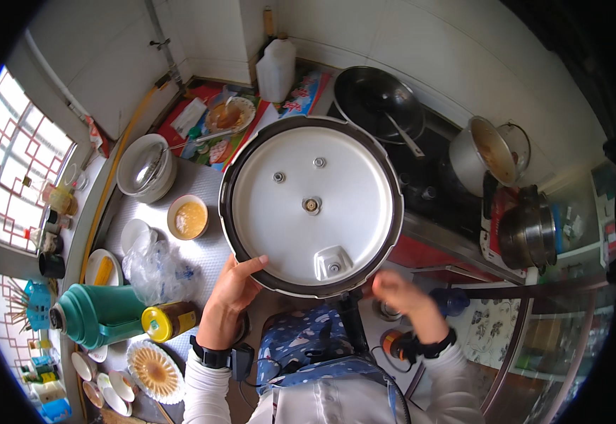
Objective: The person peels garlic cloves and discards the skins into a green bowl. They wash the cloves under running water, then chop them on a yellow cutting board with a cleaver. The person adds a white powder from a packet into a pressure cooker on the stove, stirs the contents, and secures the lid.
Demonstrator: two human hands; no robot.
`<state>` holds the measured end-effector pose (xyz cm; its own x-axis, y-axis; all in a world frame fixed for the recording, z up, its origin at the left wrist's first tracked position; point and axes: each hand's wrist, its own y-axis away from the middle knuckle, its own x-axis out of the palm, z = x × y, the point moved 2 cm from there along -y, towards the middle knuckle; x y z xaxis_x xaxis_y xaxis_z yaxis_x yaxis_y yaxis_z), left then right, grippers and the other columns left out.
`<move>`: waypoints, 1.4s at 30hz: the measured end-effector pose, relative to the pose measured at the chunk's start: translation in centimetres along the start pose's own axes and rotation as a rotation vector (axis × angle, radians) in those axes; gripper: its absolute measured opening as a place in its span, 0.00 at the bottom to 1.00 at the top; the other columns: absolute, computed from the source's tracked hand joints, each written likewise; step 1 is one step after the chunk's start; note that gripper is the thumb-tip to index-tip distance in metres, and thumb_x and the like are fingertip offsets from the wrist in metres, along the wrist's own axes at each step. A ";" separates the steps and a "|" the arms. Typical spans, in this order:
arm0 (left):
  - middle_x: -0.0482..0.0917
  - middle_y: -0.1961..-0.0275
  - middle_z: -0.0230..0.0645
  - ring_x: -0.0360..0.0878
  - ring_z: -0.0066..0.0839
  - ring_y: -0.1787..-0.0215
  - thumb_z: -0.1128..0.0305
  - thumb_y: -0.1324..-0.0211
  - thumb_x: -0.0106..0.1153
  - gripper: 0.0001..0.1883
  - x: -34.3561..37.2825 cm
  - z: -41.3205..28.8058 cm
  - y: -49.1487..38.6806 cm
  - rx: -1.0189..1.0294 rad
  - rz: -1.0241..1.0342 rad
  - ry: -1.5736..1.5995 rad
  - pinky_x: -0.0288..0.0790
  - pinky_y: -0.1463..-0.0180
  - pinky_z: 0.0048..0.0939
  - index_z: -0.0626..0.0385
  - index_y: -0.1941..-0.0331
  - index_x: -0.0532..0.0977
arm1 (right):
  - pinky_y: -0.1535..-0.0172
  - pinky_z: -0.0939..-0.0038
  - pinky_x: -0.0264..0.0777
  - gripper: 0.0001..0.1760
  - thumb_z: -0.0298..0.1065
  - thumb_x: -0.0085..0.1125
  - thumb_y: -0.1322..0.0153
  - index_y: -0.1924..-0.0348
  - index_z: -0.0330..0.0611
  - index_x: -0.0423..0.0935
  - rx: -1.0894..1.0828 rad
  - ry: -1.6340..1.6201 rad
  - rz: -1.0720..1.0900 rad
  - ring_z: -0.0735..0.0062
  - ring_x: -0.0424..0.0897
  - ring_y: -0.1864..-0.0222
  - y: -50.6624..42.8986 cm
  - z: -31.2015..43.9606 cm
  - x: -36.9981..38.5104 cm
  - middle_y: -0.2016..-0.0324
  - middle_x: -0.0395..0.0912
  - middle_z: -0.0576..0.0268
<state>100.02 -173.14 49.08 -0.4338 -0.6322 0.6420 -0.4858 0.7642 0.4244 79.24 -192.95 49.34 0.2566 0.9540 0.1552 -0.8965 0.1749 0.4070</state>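
Note:
A pressure cooker lid (281, 228) is held up before me, its metal underside facing the camera. A dark gasket (227, 212) runs around its rim, and a central fitting and several smaller ones show on its face. My left hand (235, 283) grips the lid's lower left edge, thumb over the rim. Just off the lower right edge is my right hand (404, 298), blurred, with nothing visible in it. A black handle (351, 323) extends downward from the lid's bottom edge. Left of the lid, a bowl of yellowish food (188, 217) stands on the counter (189, 175).
A wok (361, 95) with a ladle and a tilted pot (469, 153) stand around the black stove. On the left are a white basin (146, 183), a clear plastic bag (162, 270), a green thermos (104, 310), a yellow-lidded jar (167, 320) and a scalloped plate (155, 371).

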 end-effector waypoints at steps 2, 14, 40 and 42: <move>0.75 0.49 0.44 0.76 0.36 0.49 0.76 0.44 0.53 0.23 2.1 0.0 -0.9 0.028 0.115 0.026 0.72 0.46 0.38 0.64 0.43 0.63 | 0.66 0.73 0.69 0.34 0.56 0.57 0.33 0.47 0.35 0.66 -0.093 -0.401 0.131 0.78 0.73 0.68 1.4 -1.7 2.5 0.66 0.74 0.61; 0.69 0.42 0.41 0.72 0.38 0.44 0.49 0.39 0.50 0.32 23.6 3.2 -8.2 -0.194 0.509 -0.275 0.72 0.47 0.49 0.57 0.38 0.58 | 0.86 0.85 0.52 0.31 0.67 0.58 0.40 0.77 0.46 0.62 -0.369 -0.998 0.221 0.89 0.55 0.88 11.0 0.1 -6.1 0.85 0.54 0.76; 0.76 0.66 0.34 0.71 0.26 0.72 0.49 0.36 0.47 0.19 40.4 30.2 -26.4 -0.607 0.277 -0.139 0.73 0.66 0.31 0.51 0.52 0.68 | 0.63 0.55 0.74 0.50 0.41 0.68 0.41 0.32 0.54 0.47 -0.109 0.944 -1.309 0.43 0.80 0.65 16.5 7.0 -41.6 0.68 0.79 0.42; 0.74 0.70 0.31 0.68 0.24 0.75 0.47 0.36 0.46 0.20 40.6 30.5 -26.6 -0.615 0.311 -0.085 0.67 0.71 0.27 0.51 0.54 0.68 | 0.64 0.54 0.74 0.51 0.40 0.68 0.41 0.31 0.53 0.46 -0.028 1.012 -1.287 0.43 0.80 0.67 15.1 7.2 -41.6 0.70 0.79 0.41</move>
<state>72.16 -222.99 44.36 -0.5537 -0.3603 0.7508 0.1784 0.8293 0.5295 57.65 -231.75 55.53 0.4788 -0.0555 -0.8762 -0.3005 0.9274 -0.2229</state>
